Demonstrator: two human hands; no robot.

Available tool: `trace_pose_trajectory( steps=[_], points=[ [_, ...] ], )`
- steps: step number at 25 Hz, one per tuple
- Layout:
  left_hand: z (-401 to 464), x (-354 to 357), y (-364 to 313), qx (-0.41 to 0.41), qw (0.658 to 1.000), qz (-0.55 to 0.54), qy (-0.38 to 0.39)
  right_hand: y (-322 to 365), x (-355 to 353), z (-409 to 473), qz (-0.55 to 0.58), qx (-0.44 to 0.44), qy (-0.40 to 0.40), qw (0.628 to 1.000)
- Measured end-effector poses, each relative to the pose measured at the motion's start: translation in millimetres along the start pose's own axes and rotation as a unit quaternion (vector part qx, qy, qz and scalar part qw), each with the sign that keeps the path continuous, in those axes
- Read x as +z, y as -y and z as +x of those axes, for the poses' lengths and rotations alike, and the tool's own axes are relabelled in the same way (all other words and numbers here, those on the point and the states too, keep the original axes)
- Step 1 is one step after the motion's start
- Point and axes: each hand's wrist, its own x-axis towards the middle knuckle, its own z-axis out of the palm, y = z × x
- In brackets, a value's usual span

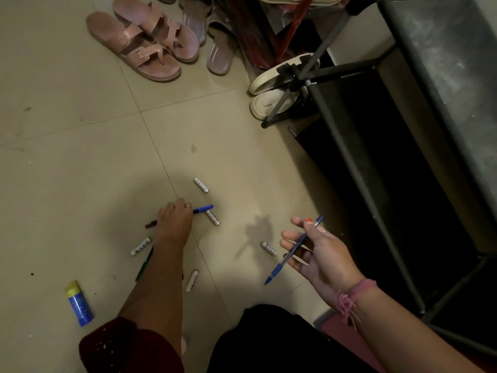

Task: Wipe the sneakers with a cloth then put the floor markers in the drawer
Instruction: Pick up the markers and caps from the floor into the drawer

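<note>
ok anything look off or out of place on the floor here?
Yes. White batteries lie scattered on the tile floor among the markers, and a blue glue stick lies on its side at lower left. The left hand grips a blue marker; the right hand holds a blue pen.

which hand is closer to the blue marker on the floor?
Left. The left hand is touching the blue marker; the right hand is off to its right, above the floor, holding a blue pen.

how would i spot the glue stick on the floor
Start at the left hand on the tiled floor and look toward the picture's lower left corner. The glue stick lies alone there: a blue tube with a yellow cap, thicker than the scattered white markers.
</note>
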Motion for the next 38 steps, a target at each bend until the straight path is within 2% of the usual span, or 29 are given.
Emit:
trace_pose_trajectory(
  steps=[2, 4, 6, 7, 8, 9, 11, 13, 14, 16, 17, 21, 24, 25, 26, 28, 29, 31, 34, 38],
  points=[
    [-1, 3, 4, 0.005, 1.0, 0.004, 0.004, -1, 0, 2, -0.001, 0.003, 0.007, 1.0],
    [2, -3, 7, 0.002, 0.999, -0.021, -0.024, -3, -1, 3, -0.002, 0.007, 0.018, 1.0],
    [10, -15, 8, -0.016, 0.989, -0.127, -0.078, -4, -2, 3, -0.007, 0.006, 0.033, 0.999],
    [14, -27, 8, -0.036, 0.973, -0.208, -0.093, -3, -2, 3, -0.014, 0.001, 0.041, 0.999],
    [15, -41, 5, -0.062, 0.945, -0.306, -0.101, -2, -2, 4, -0.024, -0.004, 0.048, 0.999],
    [10, -56, -1, -0.086, 0.9, -0.418, -0.087, -1, -1, 3, -0.031, -0.01, 0.051, 0.998],
    [-15, -90, -18, -0.105, 0.773, -0.626, -0.023, 1, 5, 1, -0.034, -0.011, 0.063, 0.997],
    [-57, -119, -42, -0.09, 0.646, -0.755, 0.068, 0, 13, -2, -0.032, 0.0, 0.079, 0.996],
    [-78, -129, -54, -0.083, 0.606, -0.783, 0.108, -1, 16, -4, -0.035, 0.005, 0.088, 0.995],
    [-112, -140, -73, -0.064, 0.577, -0.8, 0.15, 0, 20, -8, -0.045, 0.011, 0.117, 0.992],
    [-124, -142, -81, -0.053, 0.577, -0.801, 0.154, 1, 20, -10, -0.04, 0.011, 0.133, 0.99],
    [-147, -135, -90, -0.007, 0.657, -0.743, 0.127, -2, 24, -16, -0.031, 0.0, 0.139, 0.99],
    [-151, -131, -69, 0.019, 0.648, -0.743, 0.165, -7, 24, -17, 0.011, 0.0, 0.125, 0.992],
    [-148, -121, -55, -0.021, 0.658, -0.739, 0.143, -6, 23, -16, 0.022, -0.008, 0.115, 0.993],
    [-142, -102, -40, -0.093, 0.677, -0.724, 0.09, -4, 21, -14, 0.021, -0.017, 0.099, 0.995],
    [-128, -51, -8, -0.281, 0.744, -0.607, -0.014, -2, 15, -11, 0.004, -0.026, 0.071, 0.997],
    [-123, -26, 4, -0.347, 0.775, -0.528, -0.013, -2, 12, -8, -0.001, -0.027, 0.066, 0.997],
    [-119, 7, 10, -0.418, 0.811, -0.404, 0.066, -5, 9, -4, -0.002, -0.021, 0.066, 0.998],
    [-116, 25, 8, -0.398, 0.857, -0.314, 0.089, -5, 9, -2, 0.003, -0.018, 0.064, 0.998],
    [-101, 36, 11, -0.319, 0.914, -0.232, 0.101, -3, 13, 0, 0.015, -0.023, 0.064, 0.998]
  ],
)
